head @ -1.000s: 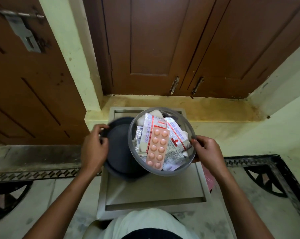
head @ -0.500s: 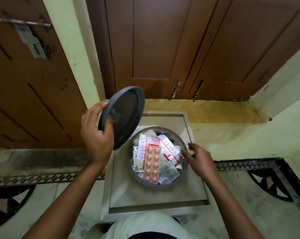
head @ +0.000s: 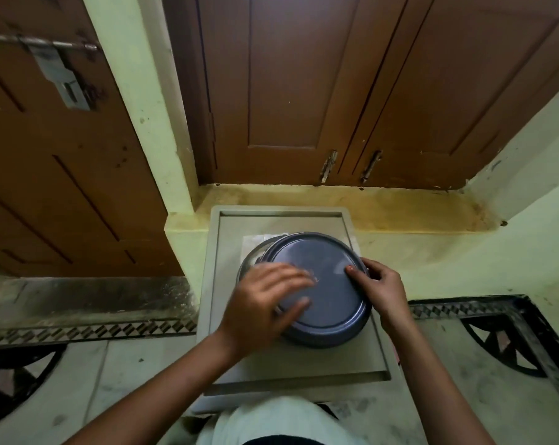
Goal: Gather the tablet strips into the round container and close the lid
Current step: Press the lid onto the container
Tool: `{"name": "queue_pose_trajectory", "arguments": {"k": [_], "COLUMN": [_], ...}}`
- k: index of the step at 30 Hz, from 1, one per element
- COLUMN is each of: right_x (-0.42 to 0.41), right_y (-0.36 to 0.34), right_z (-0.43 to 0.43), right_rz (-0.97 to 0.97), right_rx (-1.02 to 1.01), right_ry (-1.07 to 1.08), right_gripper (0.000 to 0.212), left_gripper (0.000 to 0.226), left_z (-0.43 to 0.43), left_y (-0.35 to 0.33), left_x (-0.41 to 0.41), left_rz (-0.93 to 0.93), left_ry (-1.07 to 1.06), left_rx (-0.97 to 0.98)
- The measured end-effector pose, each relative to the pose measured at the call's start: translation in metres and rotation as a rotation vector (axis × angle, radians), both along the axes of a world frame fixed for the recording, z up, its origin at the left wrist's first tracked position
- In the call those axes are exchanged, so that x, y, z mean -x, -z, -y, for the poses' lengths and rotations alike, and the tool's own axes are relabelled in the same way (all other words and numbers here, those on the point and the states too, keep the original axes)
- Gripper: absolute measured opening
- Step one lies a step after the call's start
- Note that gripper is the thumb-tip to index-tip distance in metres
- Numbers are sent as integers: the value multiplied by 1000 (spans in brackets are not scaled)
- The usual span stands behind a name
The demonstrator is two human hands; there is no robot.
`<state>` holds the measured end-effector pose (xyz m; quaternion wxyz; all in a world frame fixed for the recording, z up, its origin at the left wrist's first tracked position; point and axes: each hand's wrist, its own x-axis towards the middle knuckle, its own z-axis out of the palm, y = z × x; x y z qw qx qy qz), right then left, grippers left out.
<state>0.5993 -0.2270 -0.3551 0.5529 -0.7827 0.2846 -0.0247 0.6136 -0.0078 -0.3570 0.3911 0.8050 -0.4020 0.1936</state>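
Note:
The dark grey round lid (head: 323, 277) lies on top of the round container (head: 252, 255), shifted a little to the right, so a sliver of the container's clear rim shows at the upper left. My left hand (head: 265, 303) rests on the lid's left side, fingers spread over the top and thumb at the near edge; it is blurred. My right hand (head: 379, 285) grips the lid's right edge, thumb on top. The tablet strips are hidden under the lid.
The container stands on a small beige stool top (head: 297, 361) with a raised rim. Behind it run a yellow ledge (head: 400, 207) and brown wooden doors (head: 336, 91). Patterned floor tiles lie on both sides. My knee in light cloth (head: 271, 422) is just below.
The left hand swung the lid from tilted in the air down onto the container, covering the strips. The right hand moved from the container's side up to the lid's right edge.

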Motion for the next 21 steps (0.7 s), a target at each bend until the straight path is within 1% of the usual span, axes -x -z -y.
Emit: {"name": "queue_pose_trajectory", "arguments": {"k": [2, 3, 5, 7, 9, 12, 13, 16, 19, 21], "right_x": [2, 1, -3, -13, -23, -36, -40, -44, -43, -42], "right_y": [4, 5, 4, 6, 11, 13, 12, 11, 14, 16], "right_z": [-5, -9, -16, -17, -13, -14, -16, -25, -27, -27], "right_rz": [-33, -42, -39, -65, -124, -148, -157, -182, -171, -156], "right_rx": [78, 126, 236, 336, 401, 406, 402, 381, 408, 398], "right_ry": [-36, -65, -122, -165, -218, -248, -258, -260, -206, -194], "right_gripper": [46, 47, 50, 65, 78, 83, 81, 63, 62, 62], "left_gripper": [35, 41, 53, 58, 51, 36, 33, 30, 30, 32], "left_z": [-2, -2, -1, 1, 1, -2, -3, -4, -4, -4], "left_y": [-2, -1, -1, 0, 0, 5, 8, 10, 8, 9], "left_x": [-12, -19, -34, -44, -49, -53, -53, -52, -56, -58], "left_rz": [-283, -428, -693, -887, -939, -964, -1003, -1190, -1390, -1433], "left_ry": [-227, -317, -417, -439, -445, -460, -458, -451, -453, -476], "left_rx": [127, 153, 113, 53, 71, 224, 281, 444, 647, 696]}}
